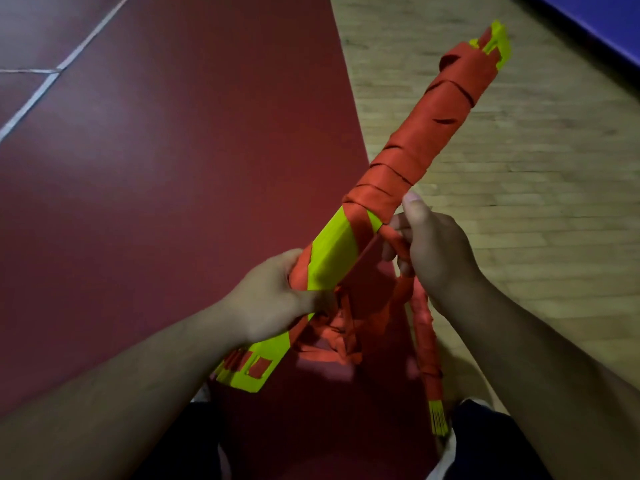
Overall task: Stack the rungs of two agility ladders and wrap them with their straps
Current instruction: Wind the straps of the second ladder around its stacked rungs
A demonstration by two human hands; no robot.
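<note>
Over the red floor (pixel 138 185), my left hand (pixel 273 299) is curled round the lower part of the bundle of rungs (pixel 332 258). I hold the bundle in the air, slanting up and away to the right. If these fingers loosen, I judge the flat yellow-green rungs could slide against each other and fan out along the bare lower stretch, where no wrap binds them yet. The strap (pixel 433 133) covers the upper stretch in overlapping orange turns, and the lowest turns sit just above the bare part; slack here would let them slip down and open gaps. Under the bundle a loose tangle (pixel 332 341) of orange webbing hangs near my left thumb, and it could snag or get trapped beneath the next turn. My right hand (pixel 436 251) pinches the running strap just beside the bundle, thumb raised and fingers curled round the band. A twisted band fed from here would lie as a ridge rather than flat, and a lost pinch would drop the tension. Below this hand a hanging tail (pixel 424 341) drops to a yellow fringed end (pixel 438 422) by my right leg, near the edge of the wooden floor (pixel 519 220); it could swing into the wrap or catch under my leg.
</note>
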